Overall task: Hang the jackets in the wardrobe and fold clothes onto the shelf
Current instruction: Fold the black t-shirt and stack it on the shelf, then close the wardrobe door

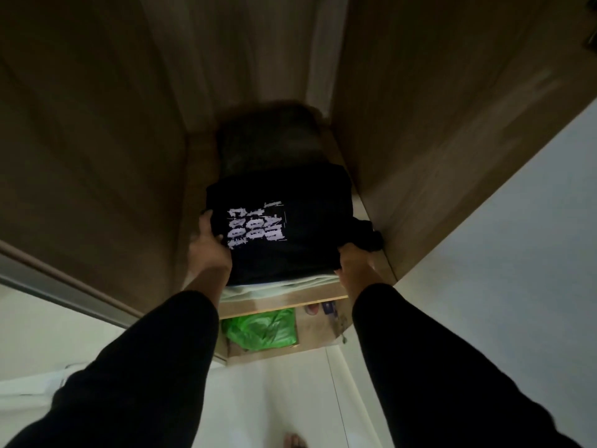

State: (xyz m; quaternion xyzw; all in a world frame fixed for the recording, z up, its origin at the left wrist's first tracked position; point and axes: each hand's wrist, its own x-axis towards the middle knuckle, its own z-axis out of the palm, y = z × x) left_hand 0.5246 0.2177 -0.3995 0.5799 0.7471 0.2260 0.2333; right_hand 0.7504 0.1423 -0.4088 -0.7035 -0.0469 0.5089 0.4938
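Wardrobe shelf [284,302], hands gripping folded black shirt [281,227], print unreadable

Dim, murky wide-angle view, edges bowed, motion blur deep in the wardrobe [420,108], shadowed sides.

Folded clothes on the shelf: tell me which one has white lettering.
The black shirt, held by both hands on top; the pale garment beneath and dark pile behind look plain.

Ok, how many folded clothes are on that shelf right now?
3 that I can make out: the black printed shirt both hands hold on top, a white garment under it at the shelf's front edge, and a dark blurred pile behind. More may be hidden underneath.
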